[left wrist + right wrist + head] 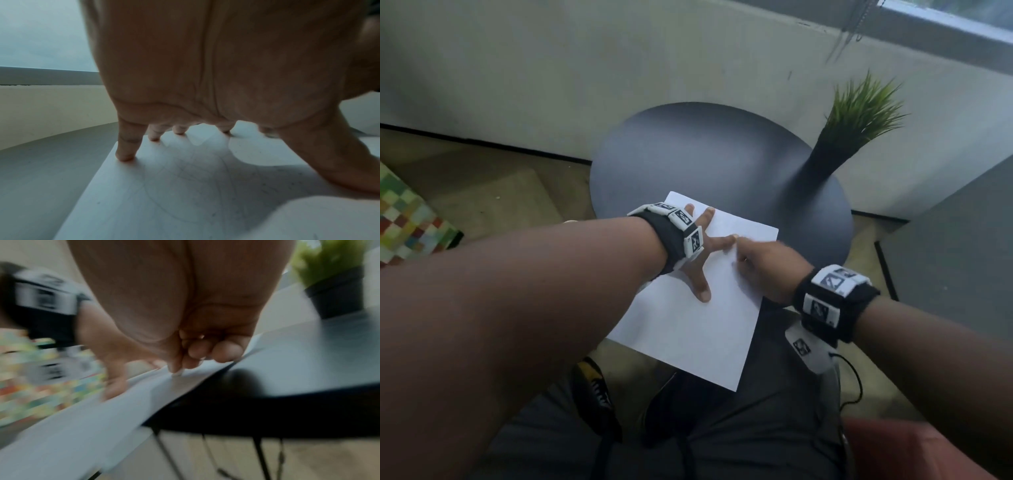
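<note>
Left hand (710, 253): fingers spread wide, pressed paper (698, 335)
Right hand (763, 270): fingers curled, one tip touched paper
Left wrist only: faint lines (168, 186) showed
Plant (859, 113): beyond paper

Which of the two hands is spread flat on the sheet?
The left hand, fingers splayed on the sheet; the right hand is curled, only a fingertip touching.
</note>
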`<state>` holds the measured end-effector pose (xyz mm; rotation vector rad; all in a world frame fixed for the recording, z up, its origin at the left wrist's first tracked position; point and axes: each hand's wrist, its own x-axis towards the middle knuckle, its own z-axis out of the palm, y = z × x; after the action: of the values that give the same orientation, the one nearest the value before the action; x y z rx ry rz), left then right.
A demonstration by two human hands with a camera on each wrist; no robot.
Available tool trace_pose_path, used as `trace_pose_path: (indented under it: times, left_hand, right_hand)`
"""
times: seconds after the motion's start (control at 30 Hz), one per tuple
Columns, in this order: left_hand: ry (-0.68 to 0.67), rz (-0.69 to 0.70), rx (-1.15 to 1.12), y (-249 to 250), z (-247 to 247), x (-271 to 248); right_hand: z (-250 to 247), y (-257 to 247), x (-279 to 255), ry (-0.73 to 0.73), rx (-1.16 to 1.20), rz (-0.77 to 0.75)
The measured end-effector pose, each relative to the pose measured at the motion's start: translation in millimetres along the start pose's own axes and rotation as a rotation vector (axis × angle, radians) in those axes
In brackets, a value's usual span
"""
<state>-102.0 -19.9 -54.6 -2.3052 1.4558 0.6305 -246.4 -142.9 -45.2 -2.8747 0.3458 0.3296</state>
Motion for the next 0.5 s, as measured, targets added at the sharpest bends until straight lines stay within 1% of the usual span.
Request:
trace_pose_path:
  times: [0.07, 0.1, 0.13, 0.2, 0.23, 0.3, 0.4, 0.5]
  left_hand:
    - [-0.007, -0.004, 0.005, 0.6, 0.1, -1.5]
    - [-0.011, -0.003, 0.005, 1.4, -1.0, -1.0]
    - [-0.016, -0.003, 0.003, 0.6, -0.9, -0.9]
    - [0.004, 0.007, -0.021, 0.1, -0.8, -1.5]
    - [0.034, 0.004, -0.046, -0.5, 1.2, -3.4]
    - [0.113, -0.014, -0.106, -2.6, 8.6, -9.2]
    - [0.166, -0.026, -0.167, -10.3, 21.7, -20.0]
    - [0.145, -0.033, -0.166, -15.3, 30.1, -24.6]
  right_hand:
    - [6.3, -22.1, -17.9, -0.149, -0.009, -0.214]
    - [6.7, -25.7, -23.5, -0.213, -0.003, -0.265]
    - [4.7, -24.8, -21.6, -0.221, 0.005, -0.258]
    - [-3.0, -7.8, -8.3, -0.125, 0.048, -0.094]
    - [-6.6, 3.0, -2.0, -0.087, 0.077, -0.002]
    - [-12.6, 21.5, 6.3, -0.047, 0.140, 0.116]
    - [-13.9, 33.8, 12.7, -0.057, 0.136, 0.164]
    - [-12.1, 20.6, 15.6, 0.006, 0.103, 0.180]
